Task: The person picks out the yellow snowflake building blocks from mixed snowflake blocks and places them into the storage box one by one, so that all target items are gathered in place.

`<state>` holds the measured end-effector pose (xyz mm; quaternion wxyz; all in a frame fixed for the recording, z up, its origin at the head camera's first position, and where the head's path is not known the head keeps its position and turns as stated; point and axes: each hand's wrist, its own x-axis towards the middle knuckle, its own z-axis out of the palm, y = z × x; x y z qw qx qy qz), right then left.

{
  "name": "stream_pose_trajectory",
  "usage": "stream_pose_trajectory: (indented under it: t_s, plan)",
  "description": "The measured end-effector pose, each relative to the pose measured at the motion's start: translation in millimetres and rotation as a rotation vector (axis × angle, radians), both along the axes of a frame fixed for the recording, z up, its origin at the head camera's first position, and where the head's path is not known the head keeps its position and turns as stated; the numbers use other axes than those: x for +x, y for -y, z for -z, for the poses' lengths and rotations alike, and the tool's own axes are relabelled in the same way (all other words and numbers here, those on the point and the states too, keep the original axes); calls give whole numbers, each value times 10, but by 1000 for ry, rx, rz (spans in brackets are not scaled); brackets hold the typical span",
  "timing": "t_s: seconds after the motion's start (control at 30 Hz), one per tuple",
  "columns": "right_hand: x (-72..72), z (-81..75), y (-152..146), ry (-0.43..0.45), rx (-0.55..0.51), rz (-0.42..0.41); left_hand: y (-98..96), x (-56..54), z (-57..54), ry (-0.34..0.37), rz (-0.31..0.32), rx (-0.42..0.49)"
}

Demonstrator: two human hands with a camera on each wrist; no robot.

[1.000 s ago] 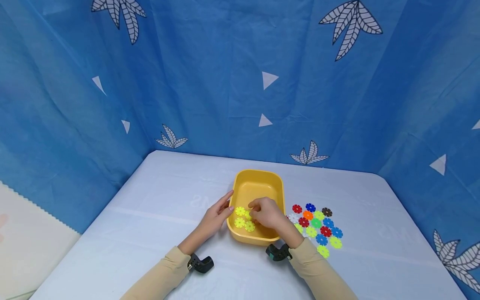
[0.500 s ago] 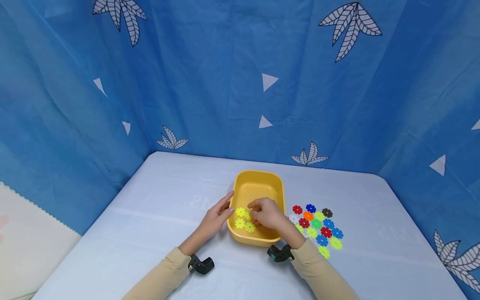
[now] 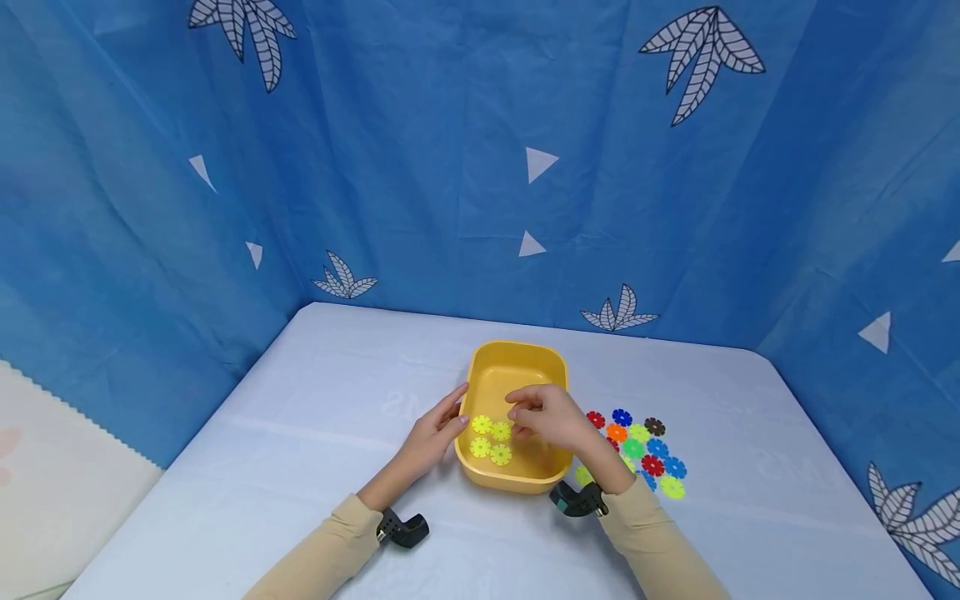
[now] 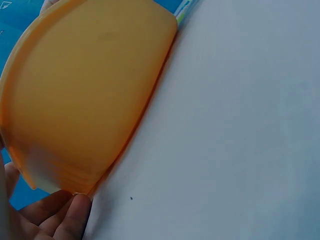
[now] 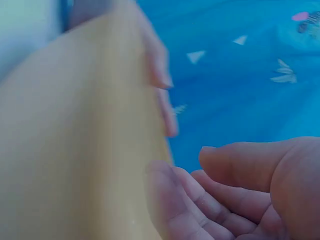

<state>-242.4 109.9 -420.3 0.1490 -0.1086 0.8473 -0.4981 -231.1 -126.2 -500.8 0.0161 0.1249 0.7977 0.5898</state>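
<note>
A yellow plastic bin [image 3: 517, 354] stands on the table, with several yellow-green snowflake discs [image 3: 481, 448] lying flat in its near left part. My left hand [image 3: 426, 437] holds the bin's left side, thumb at the rim and fingers along the outer wall. In the left wrist view, its fingers [image 4: 75, 212] grip the bin's edge. Above the discs, inside the bin's outline, hovers my right hand [image 3: 551, 415]. Its fingers are loosely bent, and the right wrist view shows a gap between thumb [image 5: 235, 162] and fingers with nothing between them.
To the right of the bin, several loose snowflake discs lie spread on the white tablecloth [image 3: 337, 375], among them a red one [image 3: 652, 464], a brown one [image 3: 655, 427] and a green one [image 3: 633, 448]. My right forearm covers some. A blue curtain [image 3: 420, 167] hangs behind the table.
My right hand has lifted off the discs in the bin and shifted right, its fingers spreading a little. The disc it covered now shows. The left hand stays at the bin's side.
</note>
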Motion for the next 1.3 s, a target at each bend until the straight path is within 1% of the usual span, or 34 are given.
stream_pose_trajectory:
  t_s: [0.23, 0.3, 0.43, 0.53, 0.63, 0.83, 0.97, 1.1, 1.3]
  plan:
    - [-19, -240, -344, -52, -37, 26, 5, 11, -16, 2, -9, -5]
    - [-15, -273, -467, -71, -31, 38, 7, 14, -14, 7, -7, -7]
    - [31, -284, -739, -82, 33, 108, 13, 29, -15, 7, -14, -16]
    - [100, -243, -978, -70, 96, 158, 17, 38, -25, 2, -19, -18]
    - [195, -169, -1237, -53, 149, 190, 20, 40, -32, 6, -15, -18]
    - [386, -30, -1652, -7, 205, 253, 22, 40, -44, 16, -15, -26]
    - [482, 43, -1813, 3, 232, 283, 24, 49, -52, 15, -20, -33]
    - [550, 109, -1913, 19, 249, 299, 24, 53, -55, 19, -18, -44]
    - [638, 185, -2002, 76, 256, 325, 14, 44, -50, 18, -6, -51]
